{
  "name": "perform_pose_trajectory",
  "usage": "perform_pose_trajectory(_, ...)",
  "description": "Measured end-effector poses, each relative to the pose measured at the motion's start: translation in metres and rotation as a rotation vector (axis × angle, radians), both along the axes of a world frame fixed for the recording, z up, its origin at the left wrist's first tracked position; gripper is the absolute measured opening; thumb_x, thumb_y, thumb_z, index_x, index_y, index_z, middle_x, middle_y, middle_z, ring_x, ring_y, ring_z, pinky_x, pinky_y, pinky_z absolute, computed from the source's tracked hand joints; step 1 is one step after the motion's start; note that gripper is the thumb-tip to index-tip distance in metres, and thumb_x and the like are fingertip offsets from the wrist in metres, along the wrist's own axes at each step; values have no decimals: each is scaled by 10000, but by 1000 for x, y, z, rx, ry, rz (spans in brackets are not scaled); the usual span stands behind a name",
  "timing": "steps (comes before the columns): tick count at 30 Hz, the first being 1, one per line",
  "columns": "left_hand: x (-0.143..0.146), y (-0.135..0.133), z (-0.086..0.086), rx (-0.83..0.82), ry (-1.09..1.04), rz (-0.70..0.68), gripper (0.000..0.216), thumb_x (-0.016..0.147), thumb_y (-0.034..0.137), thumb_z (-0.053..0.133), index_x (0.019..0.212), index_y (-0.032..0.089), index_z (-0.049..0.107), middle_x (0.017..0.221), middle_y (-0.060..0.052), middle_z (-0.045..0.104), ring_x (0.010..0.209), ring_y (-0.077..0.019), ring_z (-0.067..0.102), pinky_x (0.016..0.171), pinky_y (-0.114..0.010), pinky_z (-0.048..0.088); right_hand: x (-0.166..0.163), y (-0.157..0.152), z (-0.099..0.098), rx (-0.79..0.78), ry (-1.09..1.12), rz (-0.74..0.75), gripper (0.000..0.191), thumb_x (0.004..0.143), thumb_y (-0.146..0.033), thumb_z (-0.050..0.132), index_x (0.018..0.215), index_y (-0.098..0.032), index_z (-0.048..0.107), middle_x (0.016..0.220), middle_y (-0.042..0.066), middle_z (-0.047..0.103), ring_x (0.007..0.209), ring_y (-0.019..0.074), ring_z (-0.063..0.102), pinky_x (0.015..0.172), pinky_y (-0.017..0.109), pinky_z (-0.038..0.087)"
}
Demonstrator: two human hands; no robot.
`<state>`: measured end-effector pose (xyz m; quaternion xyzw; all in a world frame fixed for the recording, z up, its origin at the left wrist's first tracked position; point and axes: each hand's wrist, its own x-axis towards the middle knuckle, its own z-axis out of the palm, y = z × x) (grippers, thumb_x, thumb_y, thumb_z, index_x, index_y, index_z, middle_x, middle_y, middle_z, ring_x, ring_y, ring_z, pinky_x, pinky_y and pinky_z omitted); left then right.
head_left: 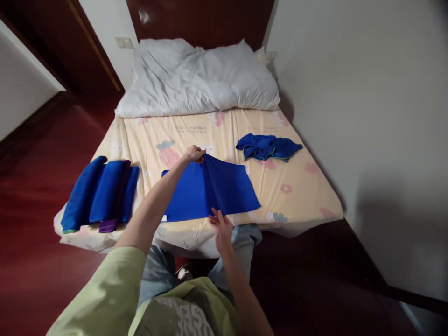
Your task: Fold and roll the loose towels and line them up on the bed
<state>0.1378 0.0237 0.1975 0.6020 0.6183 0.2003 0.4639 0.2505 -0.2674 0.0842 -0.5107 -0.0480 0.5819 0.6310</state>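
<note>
A blue cloth (227, 184) lies spread in a rough rectangle near the bed's front edge, with a small white tag at its lower left corner. My left hand (194, 154) is closed on the middle of its far edge and lifts it, so a ridge runs down toward me. At the near edge, below that ridge, my right hand (222, 229) has its fingers apart, at or just touching the fabric. Left of the cloth rest several rolled or folded blue and purple cloths (105, 191). A crumpled blue cloth (268, 147) with green edging sits farther back on the right.
The bed (301, 200) has a cream sheet with pink and grey prints. A white pillow or folded quilt (199, 79) lies across its far end, before a dark headboard (199, 21). A wall (367, 116) stands on the right; dark red floor (42, 186) shows on the left.
</note>
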Motion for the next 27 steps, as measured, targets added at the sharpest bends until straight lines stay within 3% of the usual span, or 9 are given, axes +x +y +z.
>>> perform_pose_trajectory(3,-21,-21,39,49,-116,15,335,896,405,722,714,145,615,693,-78,709,633,-145,664,641,-244,551,26,-2,32,121,-130,40,386,752,-487,853,906,-160,718,1214,180,760,827,204,759,659,283,583)
perform_pose_trajectory(7,-58,-47,83,221,-198,41,398,890,452,716,673,150,574,631,-31,615,581,-104,579,578,-210,496,68,10,81,283,-365,125,419,725,-547,867,763,-164,699,914,126,794,658,144,669,569,251,522)
perform_pose_trajectory(10,-89,-67,110,363,-259,88,429,887,509,698,686,159,554,601,0,531,581,-95,538,530,-176,442,94,28,124,408,-571,158,445,737,-577,853,695,-174,669,619,-6,631,524,75,491,508,216,419)
perform_pose_trajectory(12,-108,-80,127,445,-269,132,434,886,547,684,723,161,570,623,2,528,618,-102,549,538,-171,440,106,41,154,489,-719,148,474,757,-584,837,630,-186,613,573,-45,521,522,66,434,492,212,364)
perform_pose_trajectory(14,-125,-92,142,517,-244,191,438,879,573,683,762,160,598,650,-2,546,661,-113,564,574,-181,456,113,57,182,574,-855,119,490,759,-588,834,609,-190,590,608,-42,511,556,69,439,506,214,358)
perform_pose_trajectory(20,-164,-122,178,665,-228,277,425,935,540,666,865,121,670,750,-11,584,772,-112,560,720,-222,464,108,105,238,697,-926,162,498,821,-578,773,622,-161,587,605,-49,508,576,52,486,535,188,345)
perform_pose_trajectory(24,-186,-134,192,718,-331,329,338,969,401,693,891,72,682,721,8,533,711,-59,465,653,-182,387,87,118,265,744,-888,230,491,903,-578,671,681,-143,617,645,-42,532,635,44,547,580,176,359)
perform_pose_trajectory(27,-205,-138,193,785,-320,334,344,981,407,689,853,87,670,671,17,502,646,-56,416,564,-185,336,69,113,284,734,-886,271,493,877,-622,702,707,-168,614,681,-39,565,678,57,579,586,167,389)
